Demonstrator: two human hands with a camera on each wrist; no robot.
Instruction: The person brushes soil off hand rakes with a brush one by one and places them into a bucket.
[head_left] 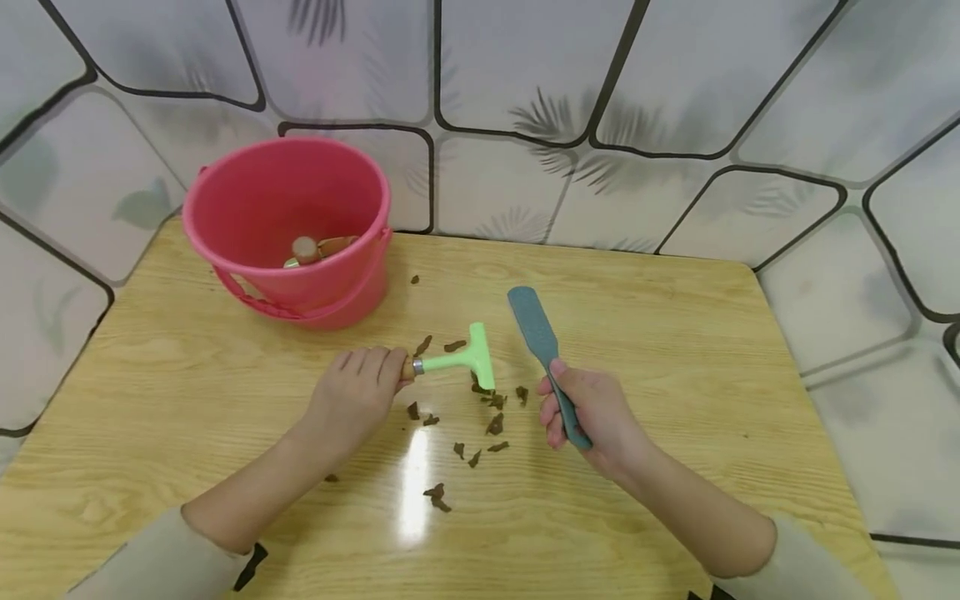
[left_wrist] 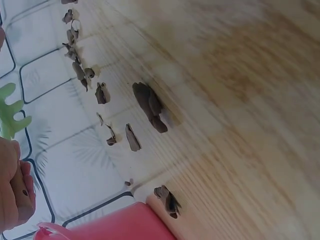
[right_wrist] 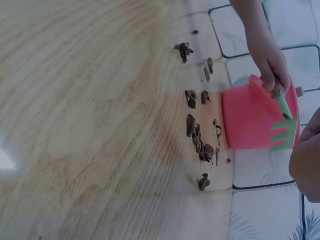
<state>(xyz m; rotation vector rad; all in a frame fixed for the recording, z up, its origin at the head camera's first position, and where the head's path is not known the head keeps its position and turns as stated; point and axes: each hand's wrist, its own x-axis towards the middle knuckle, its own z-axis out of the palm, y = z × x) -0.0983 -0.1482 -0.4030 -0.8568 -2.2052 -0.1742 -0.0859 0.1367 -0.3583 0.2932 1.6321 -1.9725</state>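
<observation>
My left hand (head_left: pixel 356 392) grips the wooden handle of a small hand rake (head_left: pixel 468 358) with a light green head. The rake is held over the scattered brown scraps (head_left: pixel 495 423), and its tines show in the right wrist view. To the right, my right hand (head_left: pixel 596 408) holds a flat grey-blue spatula (head_left: pixel 534 325) by its handle, thumb along it, blade pointing away from me. In the left wrist view the rake's green tines (left_wrist: pixel 10 112) show at the left edge. The spatula is out of sight in the right wrist view.
A pink bucket (head_left: pixel 352 300) stands at the back left of the wooden table (head_left: pixel 675 333), its handle hanging down in front. Inside lie a few items, one with a round wooden end (head_left: pixel 305 249). Patterned white panels (head_left: pixel 495 183) rise behind the table.
</observation>
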